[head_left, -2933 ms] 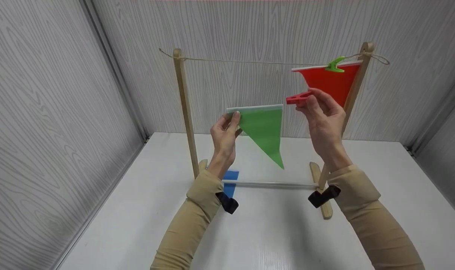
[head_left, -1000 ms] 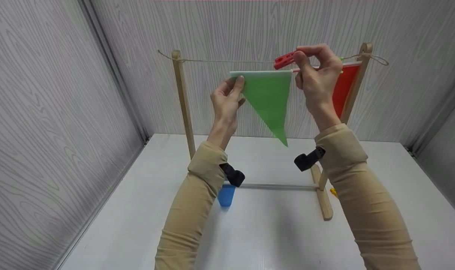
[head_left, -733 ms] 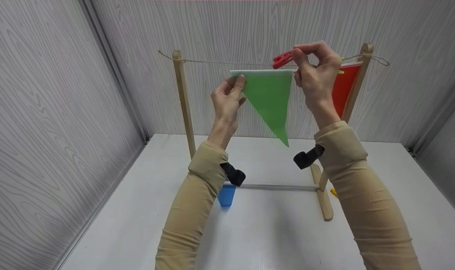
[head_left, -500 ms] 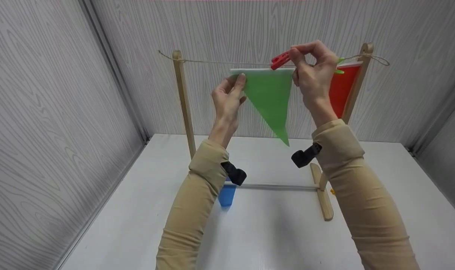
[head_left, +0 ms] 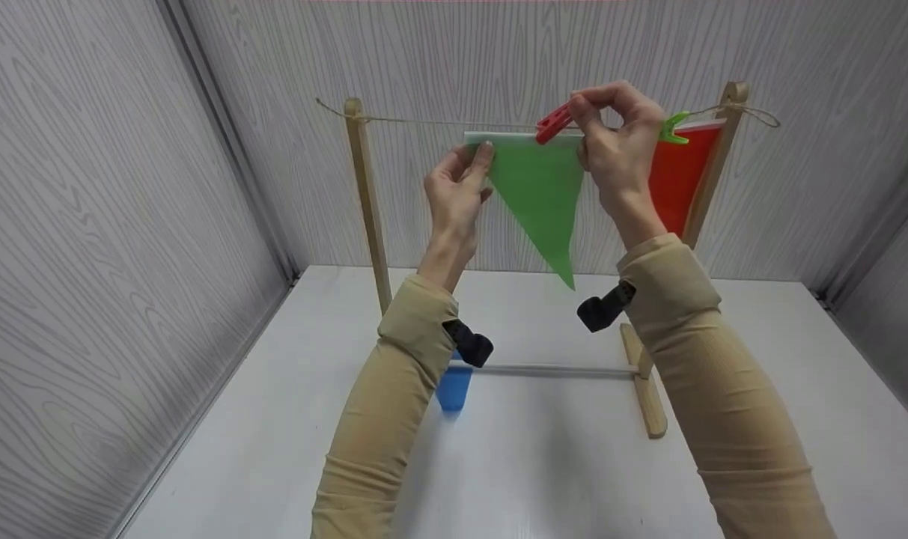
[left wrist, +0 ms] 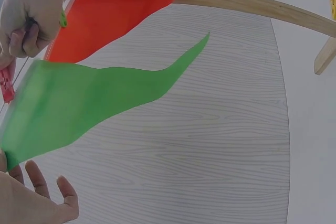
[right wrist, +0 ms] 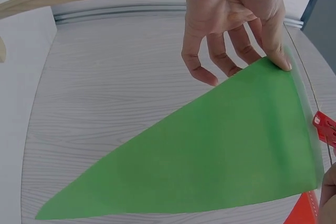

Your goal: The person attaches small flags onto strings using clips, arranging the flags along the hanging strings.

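My left hand [head_left: 455,187] pinches the upper left corner of a green triangular pennant [head_left: 542,198], its white top edge level with the string [head_left: 424,122]. In my right hand [head_left: 620,142] is a red clothespin [head_left: 554,123], held between thumb and fingers, its tip over the pennant's top edge. The right wrist view shows the red clothespin [right wrist: 324,127] at the pennant's white band, close to the string; whether it bites both I cannot tell. Right of my hand, a green clothespin [head_left: 674,128] holds a red pennant [head_left: 682,180] on the string, partly hidden by that hand.
The string runs between a left wooden post [head_left: 367,195] and a right wooden post [head_left: 712,168]. A white crossbar [head_left: 551,370] joins them low down. A blue piece [head_left: 454,389] lies under its left end. A yellow item [left wrist: 333,6] shows in the left wrist view.
Both hands have risen, bringing the green pennant from below the string up to it. The red clothespin has moved up and left, and its tip now overlaps the pennant's top edge.
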### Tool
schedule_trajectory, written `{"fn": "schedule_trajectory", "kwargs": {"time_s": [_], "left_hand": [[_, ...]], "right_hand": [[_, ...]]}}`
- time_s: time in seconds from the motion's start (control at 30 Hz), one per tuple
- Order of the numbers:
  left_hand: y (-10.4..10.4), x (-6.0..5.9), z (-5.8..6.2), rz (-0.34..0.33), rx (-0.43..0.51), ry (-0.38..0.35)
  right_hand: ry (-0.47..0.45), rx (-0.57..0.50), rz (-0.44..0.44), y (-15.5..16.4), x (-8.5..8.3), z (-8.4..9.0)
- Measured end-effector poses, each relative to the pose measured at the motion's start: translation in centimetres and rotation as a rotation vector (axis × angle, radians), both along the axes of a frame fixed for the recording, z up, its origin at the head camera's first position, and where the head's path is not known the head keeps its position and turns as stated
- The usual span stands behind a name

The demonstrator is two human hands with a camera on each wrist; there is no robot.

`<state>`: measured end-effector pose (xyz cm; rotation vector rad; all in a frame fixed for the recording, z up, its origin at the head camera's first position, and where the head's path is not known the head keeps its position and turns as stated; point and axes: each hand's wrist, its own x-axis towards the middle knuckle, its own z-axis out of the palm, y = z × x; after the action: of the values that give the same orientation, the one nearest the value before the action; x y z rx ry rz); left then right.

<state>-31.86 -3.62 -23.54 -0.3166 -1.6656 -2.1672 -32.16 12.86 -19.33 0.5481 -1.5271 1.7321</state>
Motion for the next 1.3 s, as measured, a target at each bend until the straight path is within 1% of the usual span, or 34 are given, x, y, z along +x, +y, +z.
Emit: {"fn": "schedule_trajectory", "kwargs": {"time_s": [0.37, 0.63, 0.9, 1.1, 1.3], "left_hand": [[0.21, 0.07, 0.02, -0.001, 0.001, 0.004], [0.21, 0.15, 0.14, 0.003, 0.006, 0.000], [0.28, 0.18, 0.20, -0.006, 0.002, -0.008], [0.50, 0.12, 0.16, -0.008, 0.018, -0.016], [0.73, 0.08, 0.17, -0.011, 0.046, -0.016]], "right_hand": [[-0.063, 0.004, 0.026, -0.10, 0.31, 0.01], [-0.046, 0.046, 0.019, -0.11, 0.36, -0.16], [-0.059, 0.066, 0.001, 0.00, 0.37, -0.22], [-0.045, 0.085, -0.002, -0.03, 0.40, -0.30], [-0.070, 0.097, -0.011, -0.02, 0.53, -0.35]]}}
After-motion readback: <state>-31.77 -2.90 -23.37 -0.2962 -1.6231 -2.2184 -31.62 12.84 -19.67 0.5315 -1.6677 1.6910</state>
